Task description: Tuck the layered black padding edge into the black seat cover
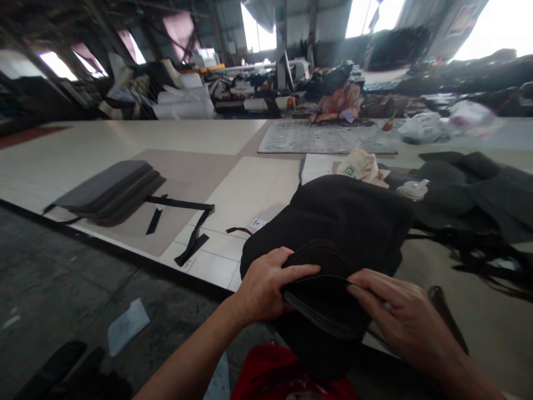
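Workshop table [91, 136] is stretching toward 9 o'clock. Around 5, left hand [266, 286] is gripping the black bag-like piece [353, 216] while right hand [391, 305] is pinching its opening's edge, seemingly holding it open (next move's probably needing both grips steady). Stacked grey panels [110, 189] are lying at 9; a co-worker [339, 103] is leaning in at 1.

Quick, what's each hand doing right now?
Left hand: closed, holding the black fabric near its folded edge.
Right hand: closed, pinching the same fabric's edge.
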`<state>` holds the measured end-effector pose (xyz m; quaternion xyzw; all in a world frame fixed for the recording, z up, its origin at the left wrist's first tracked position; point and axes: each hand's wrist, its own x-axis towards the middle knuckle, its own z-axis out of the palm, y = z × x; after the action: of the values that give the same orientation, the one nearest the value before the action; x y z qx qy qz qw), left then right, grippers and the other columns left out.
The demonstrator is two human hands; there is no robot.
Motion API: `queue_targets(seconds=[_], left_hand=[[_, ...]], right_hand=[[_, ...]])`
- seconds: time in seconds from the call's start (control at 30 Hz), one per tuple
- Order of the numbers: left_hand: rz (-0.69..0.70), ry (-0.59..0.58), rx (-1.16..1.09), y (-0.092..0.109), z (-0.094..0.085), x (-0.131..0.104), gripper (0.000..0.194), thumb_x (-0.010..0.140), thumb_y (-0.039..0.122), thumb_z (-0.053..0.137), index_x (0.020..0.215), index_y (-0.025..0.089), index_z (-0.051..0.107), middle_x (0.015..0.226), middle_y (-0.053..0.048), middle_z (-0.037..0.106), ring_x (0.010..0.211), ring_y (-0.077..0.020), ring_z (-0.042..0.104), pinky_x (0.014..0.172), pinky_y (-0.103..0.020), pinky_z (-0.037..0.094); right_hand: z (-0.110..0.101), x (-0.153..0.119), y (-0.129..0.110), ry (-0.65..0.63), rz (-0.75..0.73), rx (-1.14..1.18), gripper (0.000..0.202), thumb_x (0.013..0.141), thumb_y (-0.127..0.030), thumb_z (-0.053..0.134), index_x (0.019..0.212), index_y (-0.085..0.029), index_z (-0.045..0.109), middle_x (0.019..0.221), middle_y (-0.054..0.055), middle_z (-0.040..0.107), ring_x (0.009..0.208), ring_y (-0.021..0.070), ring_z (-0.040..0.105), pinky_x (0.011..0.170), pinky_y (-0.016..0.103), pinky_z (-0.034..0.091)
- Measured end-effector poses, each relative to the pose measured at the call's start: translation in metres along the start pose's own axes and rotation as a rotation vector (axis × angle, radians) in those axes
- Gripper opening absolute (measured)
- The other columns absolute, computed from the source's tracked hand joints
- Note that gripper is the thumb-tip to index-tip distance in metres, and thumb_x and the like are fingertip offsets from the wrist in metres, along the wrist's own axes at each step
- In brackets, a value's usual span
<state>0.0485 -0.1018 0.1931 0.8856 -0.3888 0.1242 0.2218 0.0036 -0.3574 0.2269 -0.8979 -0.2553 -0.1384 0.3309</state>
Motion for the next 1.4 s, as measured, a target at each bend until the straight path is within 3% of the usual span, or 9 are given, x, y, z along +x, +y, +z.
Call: queue_targets(seconds=[0.17, 0.3, 0.37, 0.47, 0.63, 0.73, 1.03, 1.23, 1.4], left_hand=[[0.062, 0.036, 0.034, -0.004, 0.004, -0.004, 0.079, 0.079, 0.041, 0.066, 0.15, 0.032, 0.032, 0.121, -0.011, 0.052, 0.105, -0.0252, 0.057, 0.086, -0.038, 0.052], [0.124, 0.074, 0.076, -0.006, 0.006, -0.006, 0.059, 0.081, 0.04, 0.066, 0.138, 0.041, 0.049, 0.119, -0.009, 0.049, 0.105, -0.0252, 0.056, 0.087, -0.038, 0.051], [0.114, 0.069, 0.047, -0.005, 0.005, -0.005, 0.054, 0.08, 0.039, 0.068, 0.133, 0.043, 0.055, 0.116, -0.007, 0.05, 0.105, -0.0242, 0.056, 0.087, -0.037, 0.051], [0.099, 0.058, -0.015, -0.003, 0.002, -0.003, 0.052, 0.081, 0.039, 0.068, 0.132, 0.041, 0.057, 0.111, -0.006, 0.053, 0.101, -0.0224, 0.057, 0.086, -0.035, 0.051], [0.074, 0.049, -0.044, -0.001, 0.0, 0.0, 0.052, 0.08, 0.04, 0.069, 0.13, 0.039, 0.059, 0.11, -0.007, 0.053, 0.101, -0.0232, 0.057, 0.084, -0.035, 0.051], [0.07, 0.05, -0.049, -0.001, 0.0, 0.0, 0.05, 0.08, 0.038, 0.068, 0.129, 0.039, 0.059, 0.11, -0.007, 0.053, 0.099, -0.0221, 0.058, 0.083, -0.034, 0.051], [0.069, 0.042, -0.026, -0.002, 0.002, -0.001, 0.054, 0.079, 0.04, 0.069, 0.131, 0.041, 0.057, 0.11, -0.007, 0.052, 0.098, -0.0222, 0.057, 0.082, -0.034, 0.051], [0.07, 0.034, -0.036, -0.003, 0.002, -0.002, 0.054, 0.08, 0.042, 0.069, 0.132, 0.041, 0.057, 0.111, -0.007, 0.052, 0.099, -0.023, 0.057, 0.082, -0.035, 0.05], [0.059, 0.036, -0.043, -0.003, 0.003, -0.001, 0.056, 0.079, 0.041, 0.07, 0.133, 0.041, 0.055, 0.111, -0.007, 0.052, 0.098, -0.023, 0.058, 0.081, -0.036, 0.05]], right_hand=[[0.012, 0.011, 0.004, 0.118, 0.078, -0.11, 0.015, 0.094, -0.027, 0.055, 0.084, -0.021, 0.064, 0.071, -0.001, 0.067, 0.06, 0.0128, 0.064, 0.056, 0.024, 0.046], [0.014, 0.01, 0.003, 0.135, 0.108, -0.108, 0.01, 0.092, -0.026, 0.058, 0.084, -0.021, 0.064, 0.069, -0.002, 0.065, 0.056, 0.0118, 0.061, 0.053, 0.024, 0.046], [0.009, 0.004, -0.001, 0.192, 0.068, -0.079, 0.006, 0.091, -0.023, 0.059, 0.093, -0.021, 0.064, 0.081, 0.0, 0.068, 0.065, 0.0126, 0.064, 0.059, 0.024, 0.05], [-0.004, -0.008, -0.01, 0.264, -0.085, -0.071, 0.02, 0.088, -0.018, 0.062, 0.107, -0.022, 0.064, 0.104, 0.006, 0.066, 0.09, 0.0178, 0.065, 0.079, 0.029, 0.053], [-0.015, -0.018, -0.02, -0.092, -0.205, 0.064, 0.023, 0.09, -0.016, 0.057, 0.109, -0.022, 0.066, 0.103, 0.007, 0.069, 0.095, 0.0186, 0.066, 0.078, 0.026, 0.057], [-0.012, -0.017, -0.02, -0.178, -0.178, 0.112, 0.023, 0.093, -0.015, 0.052, 0.109, -0.02, 0.067, 0.104, 0.007, 0.07, 0.097, 0.0186, 0.067, 0.084, 0.027, 0.057], [-0.002, -0.008, -0.014, -0.054, -0.111, 0.103, 0.014, 0.095, -0.016, 0.051, 0.092, -0.02, 0.064, 0.087, 0.002, 0.07, 0.078, 0.0129, 0.066, 0.069, 0.021, 0.053], [-0.001, -0.007, -0.014, -0.092, -0.023, 0.173, 0.013, 0.095, -0.02, 0.053, 0.084, -0.021, 0.06, 0.082, -0.001, 0.065, 0.075, 0.0107, 0.063, 0.066, 0.02, 0.05], [0.002, -0.007, -0.01, -0.029, 0.04, 0.107, 0.013, 0.096, -0.023, 0.053, 0.084, -0.021, 0.057, 0.082, 0.0, 0.063, 0.074, 0.0113, 0.06, 0.065, 0.022, 0.048]])
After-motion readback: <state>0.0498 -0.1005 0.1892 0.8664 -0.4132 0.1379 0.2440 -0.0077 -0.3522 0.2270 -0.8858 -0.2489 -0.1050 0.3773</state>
